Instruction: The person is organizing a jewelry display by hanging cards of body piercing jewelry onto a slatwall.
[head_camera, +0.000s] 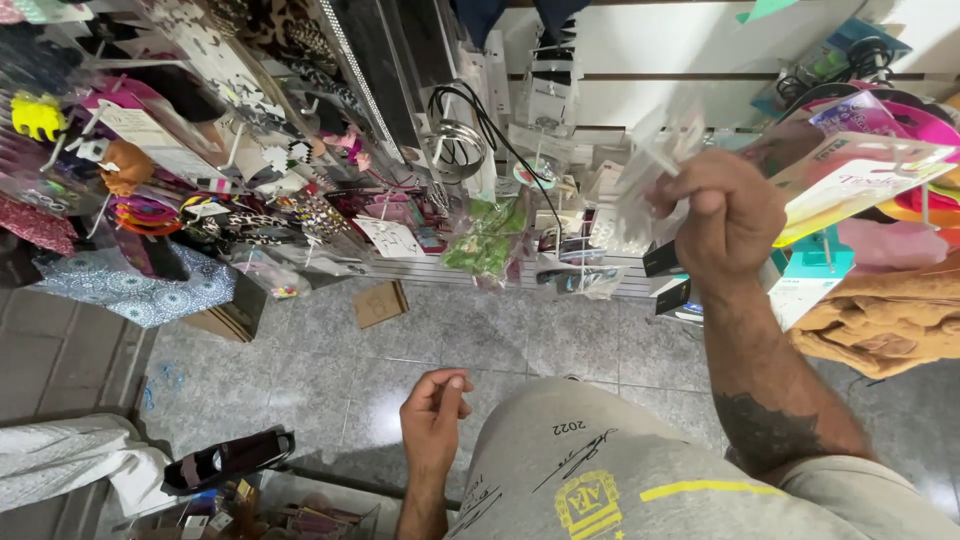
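Overhead, right hand grip pinching clear packets, left hand pressed together, grey tiled floor

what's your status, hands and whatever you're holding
Right hand raised at the wall display, fingers shut on clear plastic packet. Left hand low, fingertips pinched, apparently empty. Hanging packets crowd close around.

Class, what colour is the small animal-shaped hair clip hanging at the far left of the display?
Bright yellow animal-shaped hair clip, clearest in the head view.
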